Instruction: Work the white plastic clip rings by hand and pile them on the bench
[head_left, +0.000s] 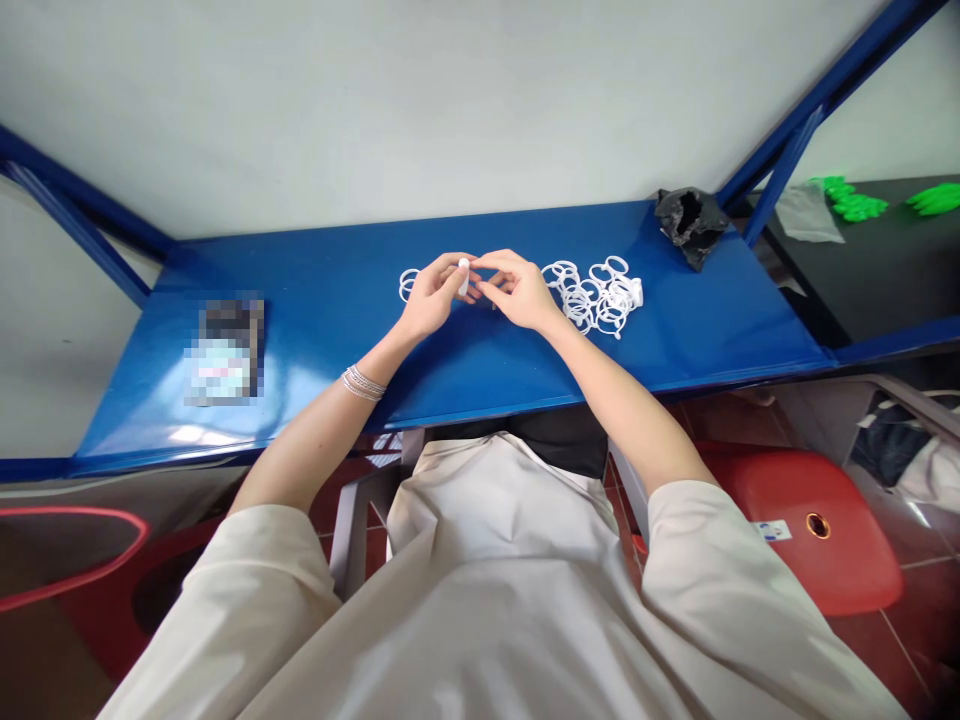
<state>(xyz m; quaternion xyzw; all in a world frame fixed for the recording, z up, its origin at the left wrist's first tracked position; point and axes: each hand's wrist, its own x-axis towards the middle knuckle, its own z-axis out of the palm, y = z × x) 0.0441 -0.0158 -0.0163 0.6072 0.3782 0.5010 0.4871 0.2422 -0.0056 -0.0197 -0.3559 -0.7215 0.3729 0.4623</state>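
Over the middle of the blue table [480,375], my left hand [433,297] pinches a white plastic piece [464,272], seen nearly edge-on; it looks like one of the white rings. My right hand [519,290] meets it from the right, thumb and forefinger curled in at the piece. What lies between the right fingertips is too small to make out. Just left of my left hand, white rings [406,286] lie on the table, partly hidden by it. A loose heap of white plastic rings with small tabs [596,296] lies to the right of my right hand.
A crumpled black plastic bag [691,225] stands at the back right corner. At the left lies a blurred-out object [226,352]. Blue frame bars [787,165] rise at the table's ends. A red stool [802,530] is at my right; green pieces [855,200] lie on a dark table beyond.
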